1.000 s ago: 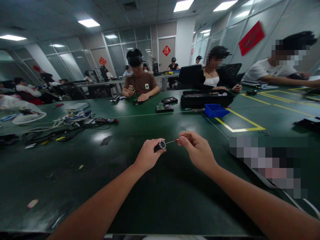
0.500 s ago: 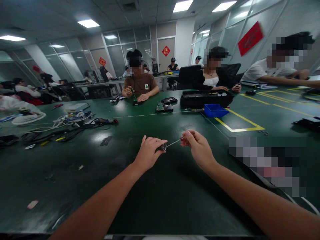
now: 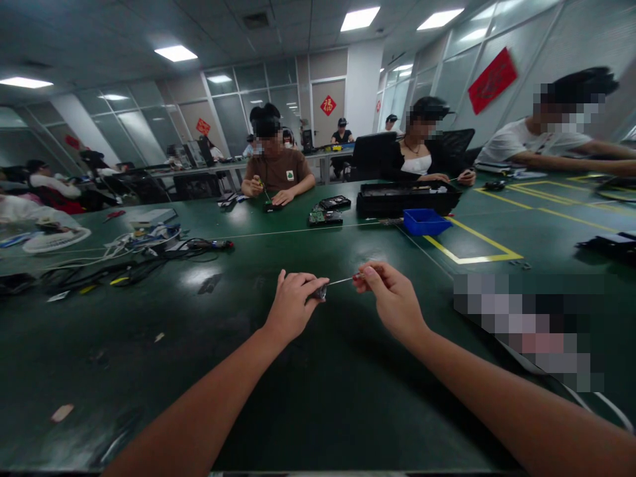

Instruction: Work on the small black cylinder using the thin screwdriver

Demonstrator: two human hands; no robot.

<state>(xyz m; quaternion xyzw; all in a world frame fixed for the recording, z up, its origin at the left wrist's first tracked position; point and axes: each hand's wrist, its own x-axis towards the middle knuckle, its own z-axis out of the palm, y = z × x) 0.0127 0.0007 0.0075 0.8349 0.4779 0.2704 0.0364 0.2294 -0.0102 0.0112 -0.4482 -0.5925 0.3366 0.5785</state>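
Black cylinder (image 3: 322, 292), gripped by your curled left hand (image 3: 292, 303) over the surface (image 3: 318, 404), well in from its near edge, could roll under uneven pressure; the thin screwdriver (image 3: 341, 281) pinched in your right hand (image 3: 391, 293) might then jab the left.

Left forearm (image 3: 213, 397), bare, is entering from 7 o'clock and pointing between 1 and 2. Left hand (image 3: 297, 299) is gripping, back upward; fingers are bending toward 3 o'clock, thumb (image 3: 314, 304) is pressing from below, one finger (image 3: 281, 278) is standing off toward 12.

Right forearm (image 3: 497, 394), also bare, is entering from 4 o'clock and pointing toward 10. Right hand (image 3: 390, 288) is sitting at 3 o'clock of the left, well apart; thumb and curled fingers are pinching, tips facing 9 to 10.
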